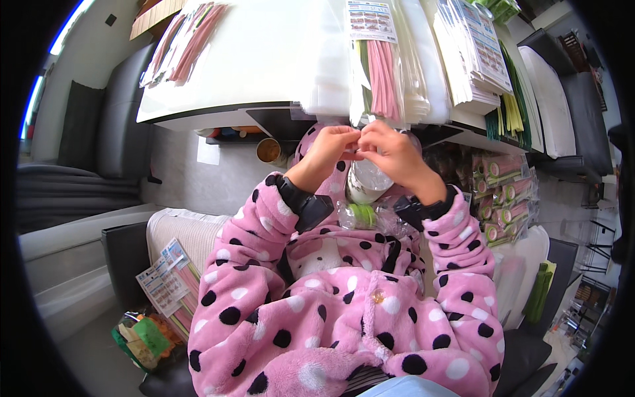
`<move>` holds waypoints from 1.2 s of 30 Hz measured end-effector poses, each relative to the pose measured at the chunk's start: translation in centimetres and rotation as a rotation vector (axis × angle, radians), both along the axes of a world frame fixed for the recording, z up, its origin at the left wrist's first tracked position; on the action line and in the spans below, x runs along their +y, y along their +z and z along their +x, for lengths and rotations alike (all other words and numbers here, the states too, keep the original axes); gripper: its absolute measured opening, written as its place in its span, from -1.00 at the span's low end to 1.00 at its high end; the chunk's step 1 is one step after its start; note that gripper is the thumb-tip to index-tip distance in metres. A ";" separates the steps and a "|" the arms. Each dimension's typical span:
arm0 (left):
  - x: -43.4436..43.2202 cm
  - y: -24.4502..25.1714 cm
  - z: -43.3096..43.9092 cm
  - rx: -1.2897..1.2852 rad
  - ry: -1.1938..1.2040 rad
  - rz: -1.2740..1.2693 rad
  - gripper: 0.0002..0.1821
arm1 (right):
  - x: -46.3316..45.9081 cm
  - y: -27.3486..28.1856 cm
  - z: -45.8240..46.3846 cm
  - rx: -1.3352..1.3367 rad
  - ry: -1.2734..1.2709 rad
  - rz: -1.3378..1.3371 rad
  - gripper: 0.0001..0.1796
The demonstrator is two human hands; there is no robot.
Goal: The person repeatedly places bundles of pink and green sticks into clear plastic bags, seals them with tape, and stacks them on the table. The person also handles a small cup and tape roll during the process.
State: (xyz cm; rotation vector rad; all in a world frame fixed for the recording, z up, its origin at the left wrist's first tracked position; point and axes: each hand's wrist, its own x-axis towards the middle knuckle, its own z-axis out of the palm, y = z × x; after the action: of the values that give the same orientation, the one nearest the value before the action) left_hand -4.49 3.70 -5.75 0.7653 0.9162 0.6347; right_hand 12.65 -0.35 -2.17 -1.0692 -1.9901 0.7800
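Both my hands meet at the table's front edge, fingertips pinched together. My left hand (330, 149) and my right hand (397, 154) seem to pinch something small and clear, too small to make out. Just beyond them, a clear plastic bag (382, 79) holding pink and green strips and a printed card lies on the table. Below my right hand a white cup-like container (364, 186), lined with clear plastic, stands by my lap. Green tape rolls (361, 216) in clear wrap rest on my lap.
More pink strips (198, 42) lie at the table's far left. Stacked printed cards (478, 59) and green and yellow strips (511, 111) are at the right. Packed kits with tape rolls (503, 193) hang or lie below the table's right side. A round tin (269, 150) stands on the floor.
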 end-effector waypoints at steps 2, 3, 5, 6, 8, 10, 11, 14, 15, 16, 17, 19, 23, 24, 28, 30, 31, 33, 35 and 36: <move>0.6 0.3 0.4 -0.068 0.051 -0.006 -0.82 | -1.1 1.7 2.1 0.254 -0.027 -0.178 -0.90; 1.0 0.6 0.2 -0.043 0.054 0.010 -0.80 | -2.0 2.5 3.1 0.419 -0.081 -0.312 -0.91; 1.6 0.9 0.1 -0.052 0.071 0.043 -0.79 | -4.3 4.3 5.7 0.718 -0.167 -0.297 -0.92; 1.9 1.1 0.0 -0.044 0.069 0.043 -0.77 | -5.7 5.0 6.8 0.750 -0.234 -0.244 -0.91; 2.4 1.2 0.1 -0.051 0.051 0.047 -0.77 | -7.9 5.3 8.0 0.846 -0.320 -0.206 -0.86; 2.9 1.2 0.1 -0.049 0.072 0.055 -0.77 | -9.0 4.3 7.8 0.963 -0.298 -0.296 -0.85; 3.1 1.2 0.1 -0.041 0.096 0.050 -0.77 | -9.5 3.9 7.6 1.051 -0.291 -0.368 -0.84; 3.3 1.1 0.2 0.022 0.223 0.046 -0.79 | -10.1 2.5 7.0 1.042 -0.311 -0.271 -0.89; 3.2 1.0 0.1 0.018 0.180 0.058 -0.79 | -9.8 1.8 6.6 0.970 -0.334 -0.233 -0.91; 3.2 1.0 0.1 0.016 0.145 0.078 -0.79 | -9.2 0.9 6.2 0.744 -0.452 -0.343 -0.93; 3.2 1.0 0.0 0.026 0.107 0.074 -0.79 | -7.9 -0.6 5.2 0.737 -0.412 -0.332 -0.92; 3.1 1.0 0.0 0.029 0.094 0.104 -0.79 | -5.5 -3.2 4.2 0.681 -0.340 -0.511 -0.92; 2.9 1.1 -0.2 0.037 0.114 0.097 -0.77 | -2.1 -6.8 3.7 0.482 -0.290 -0.828 -0.88; 2.8 1.1 -0.4 0.065 0.080 0.118 -0.76 | -1.8 -7.2 3.4 0.267 -0.259 -0.716 -0.87; 3.4 1.7 -1.7 0.359 -0.029 0.311 -0.68 | -2.5 -5.1 3.9 -0.164 -0.179 -0.408 -0.81; 4.2 2.3 -3.0 0.635 -0.003 0.555 -0.64 | -3.1 -2.8 5.7 -0.035 -0.103 -0.444 -0.83; 4.7 2.7 -3.7 0.772 0.042 0.676 -0.72 | -3.2 -1.5 7.2 0.014 -0.079 -0.430 -0.85; 5.9 3.1 -4.2 0.888 0.139 1.156 -0.82 | -2.5 0.5 9.7 0.129 -0.134 -0.548 -0.87; 6.9 3.5 -4.1 1.010 0.003 1.427 -0.63 | -1.1 1.9 11.5 0.110 -0.337 -0.778 -0.90; 7.6 3.5 -3.7 1.011 -0.059 1.568 -0.55 | 0.0 1.7 11.3 -0.021 -0.455 -0.419 -0.85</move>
State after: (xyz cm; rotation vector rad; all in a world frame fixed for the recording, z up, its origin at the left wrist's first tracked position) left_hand -8.15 11.30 -2.28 2.6705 1.1733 0.8748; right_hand 23.95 -0.40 -0.42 -1.7022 -1.5367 0.9503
